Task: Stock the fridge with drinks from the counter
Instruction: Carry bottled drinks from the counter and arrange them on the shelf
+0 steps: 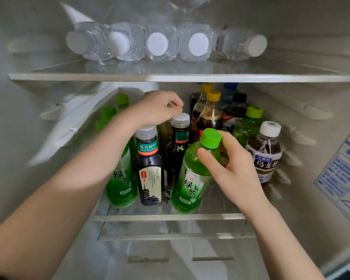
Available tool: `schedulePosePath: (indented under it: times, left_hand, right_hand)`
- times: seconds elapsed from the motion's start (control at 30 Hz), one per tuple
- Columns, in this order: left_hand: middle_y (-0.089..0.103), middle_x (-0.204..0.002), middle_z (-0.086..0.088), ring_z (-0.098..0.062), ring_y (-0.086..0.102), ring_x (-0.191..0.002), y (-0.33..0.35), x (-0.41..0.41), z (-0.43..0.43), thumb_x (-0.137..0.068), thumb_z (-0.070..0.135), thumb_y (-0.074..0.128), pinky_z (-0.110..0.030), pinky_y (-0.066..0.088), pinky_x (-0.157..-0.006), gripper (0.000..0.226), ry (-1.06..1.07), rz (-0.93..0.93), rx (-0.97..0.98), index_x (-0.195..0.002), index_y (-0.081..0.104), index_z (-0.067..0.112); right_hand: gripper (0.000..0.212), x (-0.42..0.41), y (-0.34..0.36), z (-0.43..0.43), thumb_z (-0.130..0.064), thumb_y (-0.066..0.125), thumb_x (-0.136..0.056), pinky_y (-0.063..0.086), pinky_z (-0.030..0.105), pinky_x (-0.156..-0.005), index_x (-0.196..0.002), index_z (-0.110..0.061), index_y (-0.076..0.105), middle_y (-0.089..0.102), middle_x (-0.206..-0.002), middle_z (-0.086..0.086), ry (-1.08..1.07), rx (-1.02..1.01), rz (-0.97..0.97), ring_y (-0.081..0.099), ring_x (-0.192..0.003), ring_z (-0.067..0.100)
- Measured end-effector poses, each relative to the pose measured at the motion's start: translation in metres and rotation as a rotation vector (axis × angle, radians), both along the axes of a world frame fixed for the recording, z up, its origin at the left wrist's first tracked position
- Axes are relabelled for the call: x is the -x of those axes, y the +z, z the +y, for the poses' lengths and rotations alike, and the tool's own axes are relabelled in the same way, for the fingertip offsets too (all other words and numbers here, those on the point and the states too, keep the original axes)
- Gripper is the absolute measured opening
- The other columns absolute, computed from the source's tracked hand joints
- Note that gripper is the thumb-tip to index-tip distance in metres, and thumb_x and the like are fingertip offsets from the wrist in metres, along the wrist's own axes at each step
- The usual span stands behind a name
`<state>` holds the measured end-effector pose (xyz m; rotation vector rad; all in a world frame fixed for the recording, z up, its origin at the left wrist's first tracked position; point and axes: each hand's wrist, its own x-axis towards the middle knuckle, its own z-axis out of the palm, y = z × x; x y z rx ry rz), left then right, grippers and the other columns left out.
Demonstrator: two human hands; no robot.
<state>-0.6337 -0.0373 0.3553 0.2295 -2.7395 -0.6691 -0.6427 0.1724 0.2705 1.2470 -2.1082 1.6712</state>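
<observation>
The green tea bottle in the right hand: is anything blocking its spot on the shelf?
Nothing visible does. The right hand holds the green tea bottle tilted in a front gap on the lower shelf, between the dark tea bottle and the oolong bottle.

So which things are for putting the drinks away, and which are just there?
For the job: green plastic tea bottle with green cap; right hand gripping it; left hand reaching further in; clear glass lower shelf; clear water bottles lying above.
Just there: blue-and-white printed sticker on the fridge wall; white plastic shelf rails.
</observation>
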Motion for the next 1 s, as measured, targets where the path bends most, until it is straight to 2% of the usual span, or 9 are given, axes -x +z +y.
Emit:
schedulePosePath:
  times: [0.1,0.27,0.33,0.43,0.53,0.6,0.77,0.9,1.0]
  left_hand:
    - [0.064,-0.110,0.012,-0.008,0.056,-0.101,0.006,0.000,0.003,-0.092,0.043,0.049,-0.026,0.044,-0.085,0.025,-0.039,-0.054,-0.029,-0.107,0.065,0.031]
    - [0.055,-0.102,0.023,-0.002,0.052,-0.098,0.005,-0.008,0.013,-0.083,0.046,0.061,-0.012,0.036,-0.072,0.028,-0.150,-0.161,0.074,-0.110,0.060,0.037]
    - [0.054,-0.111,0.016,-0.007,0.050,-0.102,0.001,-0.010,0.014,-0.081,0.036,0.067,-0.021,0.041,-0.079,0.038,-0.148,-0.151,0.183,-0.118,0.058,0.034]
    - [0.058,-0.123,0.004,-0.016,0.053,-0.110,-0.002,-0.014,0.015,-0.082,0.029,0.067,-0.034,0.045,-0.094,0.041,-0.138,-0.116,0.236,-0.121,0.057,0.031]
    - [0.061,-0.118,0.001,-0.018,0.055,-0.103,-0.004,-0.018,0.018,-0.082,0.030,0.067,-0.035,0.047,-0.089,0.038,-0.135,-0.099,0.260,-0.119,0.057,0.032]
    - [0.062,-0.113,0.002,-0.017,0.055,-0.097,-0.005,-0.021,0.018,-0.082,0.031,0.067,-0.034,0.048,-0.083,0.037,-0.142,-0.081,0.263,-0.117,0.059,0.032]
    - [0.060,-0.100,0.009,-0.010,0.051,-0.084,-0.006,-0.027,0.021,-0.080,0.035,0.069,-0.024,0.038,-0.062,0.033,-0.164,-0.021,0.302,-0.112,0.061,0.034]
    - [0.057,-0.094,0.019,-0.004,0.052,-0.085,-0.005,-0.035,0.024,-0.078,0.032,0.072,-0.025,0.042,-0.071,0.035,-0.230,-0.008,0.256,-0.111,0.061,0.038]
    - [0.053,-0.088,0.035,0.017,0.051,-0.082,-0.004,-0.041,0.026,-0.077,0.026,0.073,-0.014,0.038,-0.069,0.034,-0.304,-0.003,0.188,-0.104,0.062,0.043]
  right_hand:
    - [0.022,-0.002,0.000,0.009,-0.037,0.058,-0.086,0.051,0.023,-0.075,-0.106,-0.026,0.058,0.065,-0.094,-0.015,-0.015,0.010,-0.024,0.063,-0.088,0.003]
    - [0.014,-0.002,0.002,0.015,-0.031,0.060,-0.089,0.048,0.013,-0.069,-0.102,-0.029,0.056,0.066,-0.091,-0.014,-0.043,0.000,-0.042,0.062,-0.085,-0.001]
    - [0.013,-0.006,0.002,0.018,-0.029,0.060,-0.090,0.044,0.007,-0.068,-0.101,-0.034,0.054,0.065,-0.091,-0.016,-0.067,0.008,-0.017,0.061,-0.085,-0.003]
    - [0.016,-0.014,-0.002,0.024,-0.026,0.061,-0.091,0.045,0.008,-0.071,-0.100,-0.037,0.053,0.064,-0.092,-0.018,-0.118,0.049,0.021,0.062,-0.088,-0.002]
    - [0.016,-0.025,-0.007,0.032,-0.031,0.061,-0.088,0.049,0.015,-0.075,-0.102,-0.035,0.056,0.064,-0.096,-0.018,-0.146,0.120,0.018,0.063,-0.092,0.003]
    - [0.017,-0.032,-0.009,0.037,-0.034,0.061,-0.086,0.049,0.014,-0.076,-0.103,-0.037,0.057,0.065,-0.100,-0.019,-0.176,0.165,0.014,0.063,-0.094,0.003]
    - [0.020,-0.041,-0.009,0.052,-0.033,0.064,-0.087,0.048,0.010,-0.073,-0.106,-0.036,0.060,0.067,-0.102,-0.018,-0.195,0.237,-0.067,0.064,-0.094,0.001]
    - [0.022,-0.048,-0.011,0.059,-0.030,0.062,-0.084,0.049,0.011,-0.073,-0.104,-0.039,0.060,0.067,-0.100,-0.020,-0.217,0.254,-0.063,0.065,-0.092,0.002]
    - [0.024,-0.052,-0.013,0.064,-0.030,0.062,-0.084,0.049,0.011,-0.073,-0.107,-0.038,0.061,0.067,-0.100,-0.019,-0.240,0.267,-0.067,0.065,-0.091,0.002]
